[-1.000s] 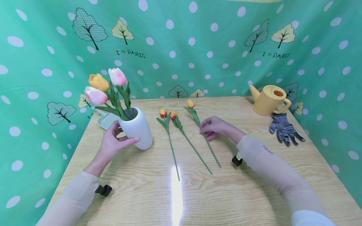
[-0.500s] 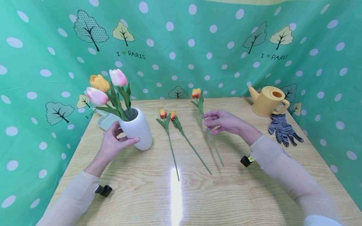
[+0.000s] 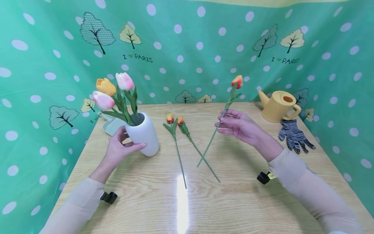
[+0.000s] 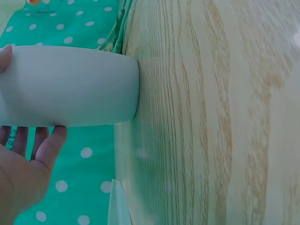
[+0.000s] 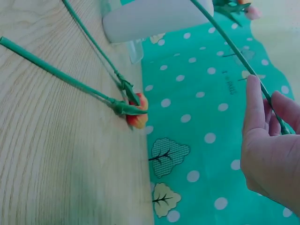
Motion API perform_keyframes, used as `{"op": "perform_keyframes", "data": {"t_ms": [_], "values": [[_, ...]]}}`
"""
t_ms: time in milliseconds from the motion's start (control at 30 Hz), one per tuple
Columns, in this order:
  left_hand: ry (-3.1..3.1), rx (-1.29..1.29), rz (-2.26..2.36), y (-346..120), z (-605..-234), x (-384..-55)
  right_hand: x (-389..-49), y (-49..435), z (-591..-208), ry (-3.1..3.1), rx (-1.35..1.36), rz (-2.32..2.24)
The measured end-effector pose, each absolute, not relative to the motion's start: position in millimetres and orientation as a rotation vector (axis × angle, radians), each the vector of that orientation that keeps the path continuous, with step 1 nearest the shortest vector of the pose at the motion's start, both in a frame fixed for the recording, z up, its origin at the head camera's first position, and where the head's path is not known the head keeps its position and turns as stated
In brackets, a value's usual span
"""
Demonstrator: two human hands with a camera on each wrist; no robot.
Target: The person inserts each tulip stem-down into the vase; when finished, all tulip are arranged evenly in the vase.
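Observation:
My left hand [image 3: 118, 148] grips a white vase [image 3: 146, 136] round its side, thumb in front and fingers behind. Two pink-and-white tulips [image 3: 125, 81] and a yellow tulip [image 3: 105, 87] stand in it, leaning left. In the left wrist view the vase [image 4: 70, 86] has its base at the table. A red-and-yellow tulip [image 3: 237, 82] is pinched by its stem in my right hand [image 3: 241, 126], bloom up and stem slanting down left. Two more red-and-yellow tulips [image 3: 177, 146] [image 3: 198, 151] lie on the table between the hands; the right wrist view shows their blooms [image 5: 137, 112] close together.
A yellow watering can [image 3: 277, 106] stands at the back right, with a grey knitted glove [image 3: 293, 136] in front of it. Behind the vase lies a pale green dustpan-like piece [image 3: 111, 125]. A green dotted cloth [image 3: 187, 65] hangs round the wooden table [image 3: 146, 201].
My right hand has lifted the third tulip off the table and moved right; its bloom has risen and its stem has swung down to the left. The left hand and vase have stayed put.

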State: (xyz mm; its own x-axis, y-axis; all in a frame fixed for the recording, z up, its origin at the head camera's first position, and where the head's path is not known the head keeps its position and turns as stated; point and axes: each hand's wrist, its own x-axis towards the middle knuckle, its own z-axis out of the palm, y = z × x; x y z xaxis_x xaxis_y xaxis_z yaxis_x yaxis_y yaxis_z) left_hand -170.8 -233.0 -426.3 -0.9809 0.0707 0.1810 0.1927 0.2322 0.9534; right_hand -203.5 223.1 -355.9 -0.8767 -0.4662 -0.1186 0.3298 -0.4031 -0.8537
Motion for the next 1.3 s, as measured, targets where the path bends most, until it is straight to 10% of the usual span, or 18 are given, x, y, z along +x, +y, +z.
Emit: {"op": "perform_keyframes", "data": {"t_ms": [1300], "values": [[-2.367, -0.236, -1.912, -233.1, -425.9, -172.6, -203.2, 161.4, -298.5, 1.178, -0.534, -2.541]]}}
